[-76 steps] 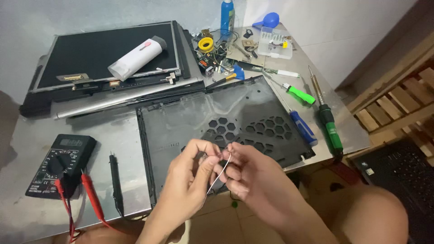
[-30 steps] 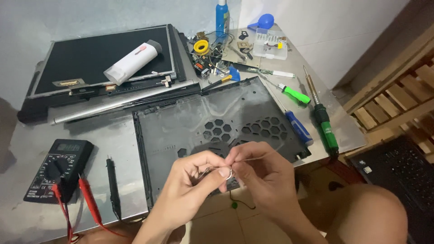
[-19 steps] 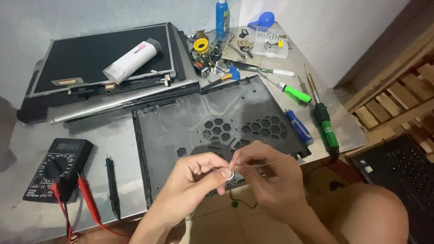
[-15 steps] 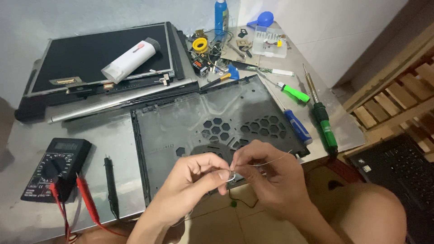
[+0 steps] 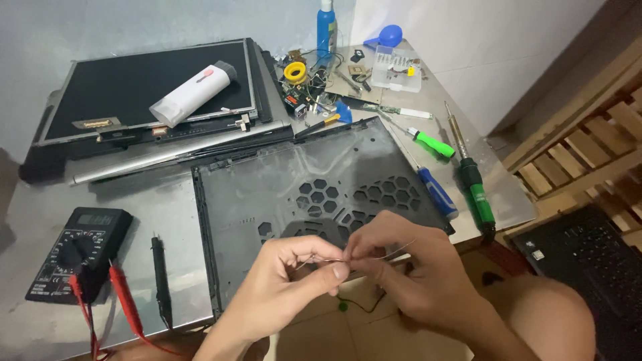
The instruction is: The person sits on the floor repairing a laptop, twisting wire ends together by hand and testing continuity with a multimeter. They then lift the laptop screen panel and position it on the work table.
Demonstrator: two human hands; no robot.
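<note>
Where left hand (image 5: 294,281), right hand (image 5: 401,274) meet, thin silvery wire (image 5: 394,253)

grey table (image 5: 160,200), laptop base panel (image 5: 314,194), multimeter (image 5: 80,253)

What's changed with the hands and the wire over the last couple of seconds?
The thin wire, which stood nearly upright between the fingertips, now lies almost level, its free end pointing right. The left hand and right hand have drawn closer, fingertips pinching it at one spot; nothing was let go. The black laptop base panel, multimeter and screwdrivers lie as before.
</note>
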